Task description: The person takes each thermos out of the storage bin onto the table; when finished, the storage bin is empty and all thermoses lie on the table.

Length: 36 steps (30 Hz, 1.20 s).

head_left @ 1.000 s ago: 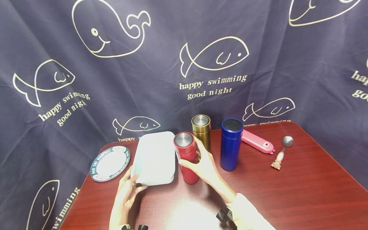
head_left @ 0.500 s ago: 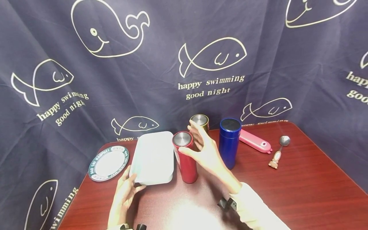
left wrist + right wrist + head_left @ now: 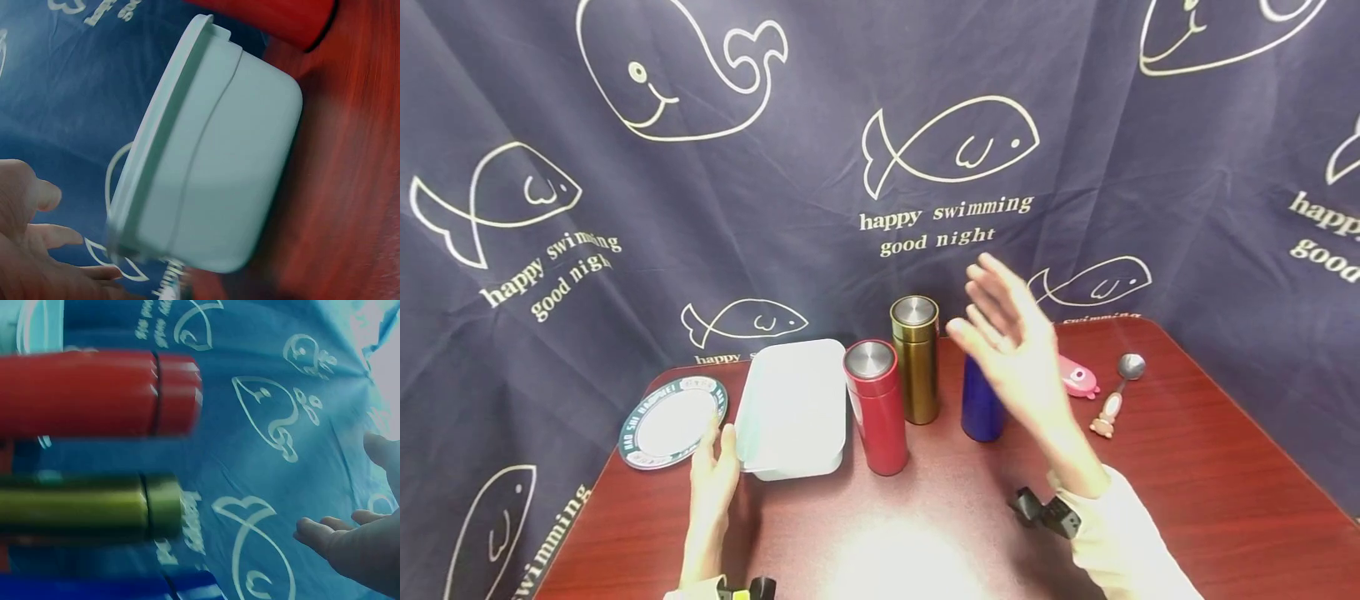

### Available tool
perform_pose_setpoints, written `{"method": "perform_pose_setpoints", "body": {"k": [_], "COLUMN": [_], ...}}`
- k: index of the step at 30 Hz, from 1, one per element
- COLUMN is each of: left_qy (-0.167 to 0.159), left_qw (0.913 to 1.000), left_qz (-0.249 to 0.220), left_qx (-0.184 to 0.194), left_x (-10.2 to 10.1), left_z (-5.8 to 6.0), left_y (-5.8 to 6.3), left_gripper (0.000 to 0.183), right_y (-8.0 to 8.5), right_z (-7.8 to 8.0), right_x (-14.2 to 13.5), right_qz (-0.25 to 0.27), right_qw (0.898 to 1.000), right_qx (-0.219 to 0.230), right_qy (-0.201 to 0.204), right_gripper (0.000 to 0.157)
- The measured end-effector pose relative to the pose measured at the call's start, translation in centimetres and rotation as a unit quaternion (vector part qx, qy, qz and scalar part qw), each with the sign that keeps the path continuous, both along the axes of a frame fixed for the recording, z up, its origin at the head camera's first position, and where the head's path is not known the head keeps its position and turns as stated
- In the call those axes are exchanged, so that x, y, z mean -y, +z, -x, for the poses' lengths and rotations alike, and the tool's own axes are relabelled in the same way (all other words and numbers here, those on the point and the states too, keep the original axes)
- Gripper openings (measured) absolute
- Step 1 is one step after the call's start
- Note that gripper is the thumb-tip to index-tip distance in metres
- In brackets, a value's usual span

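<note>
My left hand (image 3: pixel 713 479) is beside the near left corner of a pale lidded box (image 3: pixel 793 408); in the left wrist view a gap shows between its relaxed fingers and the box (image 3: pixel 206 150). Raised in front of the blue thermos (image 3: pixel 981 408), my right hand (image 3: pixel 1015 358) has its fingers extended and holds nothing; it hides the upper part of that thermos. A red thermos (image 3: pixel 880 417) stands upright just right of the box. Behind it and slightly right is a gold thermos (image 3: pixel 917 367), also upright. The right wrist view shows the red (image 3: pixel 94 394) and gold (image 3: pixel 87 506) ones sideways.
A plate with a green patterned rim (image 3: pixel 718 398) lies at the table's left edge. Right of the blue thermos are a pink case with an animal face (image 3: pixel 1077 379), partly hidden by my hand, and a spoon with a bear handle (image 3: pixel 1116 400). A dark curtain (image 3: pixel 820 208) hangs behind the table.
My right hand has let go of the red thermos, risen and moved right, to in front of the blue one. My left hand has come away from the box's corner. The thermoses have stayed put.
</note>
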<state>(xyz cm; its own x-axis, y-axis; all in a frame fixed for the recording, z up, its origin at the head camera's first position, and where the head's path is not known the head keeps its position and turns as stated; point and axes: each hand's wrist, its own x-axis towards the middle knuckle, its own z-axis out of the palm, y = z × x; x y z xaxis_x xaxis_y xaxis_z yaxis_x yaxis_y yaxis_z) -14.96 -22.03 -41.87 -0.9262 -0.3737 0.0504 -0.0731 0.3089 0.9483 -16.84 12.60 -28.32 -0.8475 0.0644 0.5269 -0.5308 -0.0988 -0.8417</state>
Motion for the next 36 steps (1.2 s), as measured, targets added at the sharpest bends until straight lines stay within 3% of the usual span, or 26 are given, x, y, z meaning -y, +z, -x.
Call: {"method": "perform_pose_setpoints", "body": {"k": [5,8,10,12,14,16,20,24,27,31,36], "left_qy": [0.027,0.008,-0.008,-0.024,-0.032,-0.032,-0.019,-0.009,-0.007,-0.011,-0.018], "left_qw": [0.9886,0.9777,0.9715,0.9667,0.9604,0.9511,0.9224,0.899,0.8923,0.8864,0.881], "left_qz": [0.11,0.156,0.186,0.207,0.229,0.25,0.306,0.373,0.408,0.435,0.45], "left_qx": [-0.1,-0.141,-0.147,-0.149,-0.156,-0.179,-0.235,-0.229,-0.193,-0.159,-0.145], "left_x": [-1.9,-3.0,-3.6,-4.2,-4.7,-5.2,-6.0,-6.3,-6.4,-6.2,-6.1], "left_z": [0.0,0.1,0.3,0.5,0.7,1.0,1.8,2.6,3.0,3.4,3.8], "left_y": [2.0,3.0,3.4,3.7,3.9,3.9,3.5,3.0,2.7,2.3,1.6], "left_gripper": [0.05,0.049,0.051,0.052,0.051,0.05,0.047,0.047,0.048,0.051,0.056], "right_y": [0.3,-0.8,-2.3,-4.1,-6.0,-7.7,-10.3,-11.7,-12.1,-12.4,-12.8], "right_z": [0.1,0.1,0.2,0.5,0.9,1.3,2.2,3.0,3.4,3.8,4.0], "right_x": [-3.0,-5.0,-6.5,-8.0,-9.4,-10.6,-12.1,-12.7,-12.6,-12.4,-12.2], "right_qz": [0.025,-0.045,-0.118,-0.194,-0.258,-0.311,-0.4,-0.472,-0.509,-0.536,-0.541], "right_qw": [0.996,0.985,0.967,0.942,0.918,0.902,0.876,0.844,0.826,0.811,0.806], "right_qx": [-0.012,-0.012,-0.013,-0.019,-0.024,-0.031,-0.059,-0.074,-0.046,0.002,0.027], "right_qy": [-0.084,-0.163,-0.224,-0.273,-0.3,-0.298,-0.262,-0.245,-0.237,-0.234,-0.24], "right_gripper": [0.061,0.059,0.058,0.058,0.057,0.057,0.057,0.056,0.054,0.053,0.051]}}
